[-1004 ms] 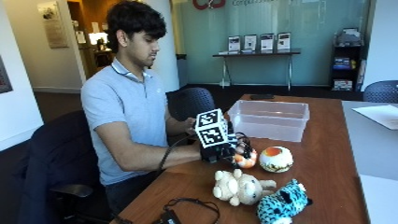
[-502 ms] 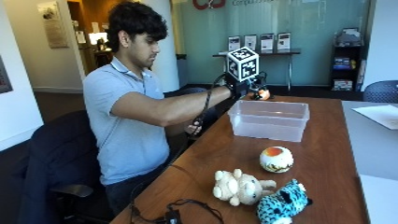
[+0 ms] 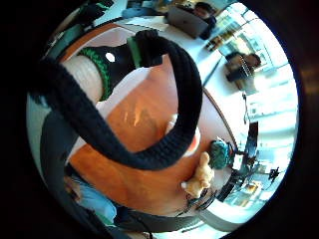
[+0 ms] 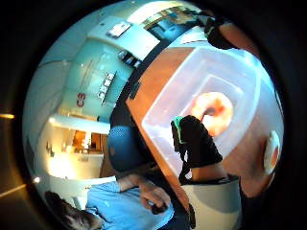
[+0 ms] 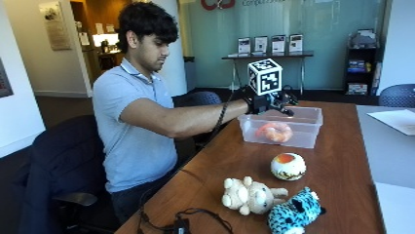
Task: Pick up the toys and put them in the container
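**Hand over the box, ring toy inside**

The hand (image 5: pixel 271 104) w/ the black glove is up above the box (image 5: pixel 281 127). Fingers (image 5: pixel 286 101) are spread out & loose, holding nothing. One gloved finger (image 4: pixel 195 142) shows in the thumb side palm view, hanging over the box wall.

Right under the fingers, inside the box, lies the orange ring (image 5: pixel 274 131). It's on the box floor, not touching the fingers. In the thumb side view the ring (image 4: pixel 212 111) sits just past the fingertip, near the middle of the box (image 4: pixel 163 103).

The box is clear plastic, no lid on it, on the brown table (image 5: pixel 344 151).

3 toys are not in the box. All are well apart from the fingers, on the table on the near side of the box:
- ball (image 5: pixel 288 166), white w/ an orange spot, closest to the box
- bear (image 5: pixel 250 195), tan, lying down, beyond the ball from the fingers
- blue toy (image 5: pixel 295 212), spotted, touching the bear, farthest from the fingers

Little finger side view shows the bear (image 3: pixel 201 175) & blue toy (image 3: pixel 219 154) side by side on the table, far off from the hand.

The bare hand (image 4: pixel 152 197) is down low by the person's body.

A black cord (image 5: pixel 185 222) lies at the table's near edge.
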`<state>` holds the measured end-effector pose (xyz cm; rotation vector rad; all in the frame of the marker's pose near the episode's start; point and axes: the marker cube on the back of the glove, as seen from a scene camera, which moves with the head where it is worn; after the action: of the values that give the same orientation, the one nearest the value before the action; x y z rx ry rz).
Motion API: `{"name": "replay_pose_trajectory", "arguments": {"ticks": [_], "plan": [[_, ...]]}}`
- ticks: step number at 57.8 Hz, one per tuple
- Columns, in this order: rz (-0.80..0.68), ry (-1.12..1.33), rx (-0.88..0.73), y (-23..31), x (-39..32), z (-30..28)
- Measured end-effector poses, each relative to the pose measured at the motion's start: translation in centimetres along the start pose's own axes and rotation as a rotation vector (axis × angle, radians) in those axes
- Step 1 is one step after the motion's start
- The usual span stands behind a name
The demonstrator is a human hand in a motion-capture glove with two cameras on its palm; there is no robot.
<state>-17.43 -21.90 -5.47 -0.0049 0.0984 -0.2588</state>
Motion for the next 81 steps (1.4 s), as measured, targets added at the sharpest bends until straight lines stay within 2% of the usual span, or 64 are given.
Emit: {"name": "replay_pose_trajectory", "arguments": {"ticks": [5,12,16,22,29,36,42,49,63,81], "plan": [[0.178,0.027,-0.048,0.7,5.6,0.2],[0.394,0.120,-0.196,2.3,12.9,2.5],[0.463,0.135,-0.302,3.3,15.7,5.1],[0.492,0.086,-0.356,4.1,17.8,7.7],[0.465,0.068,-0.356,4.6,19.1,9.4],[0.421,0.011,-0.181,4.4,19.3,8.7],[0.394,-0.096,-0.093,4.0,18.5,6.5],[0.327,-0.197,0.004,2.5,15.3,1.1],[0.121,-0.120,0.039,-3.2,4.3,-6.5],[0.039,-0.074,-0.048,-9.8,-3.7,-3.9]]}}
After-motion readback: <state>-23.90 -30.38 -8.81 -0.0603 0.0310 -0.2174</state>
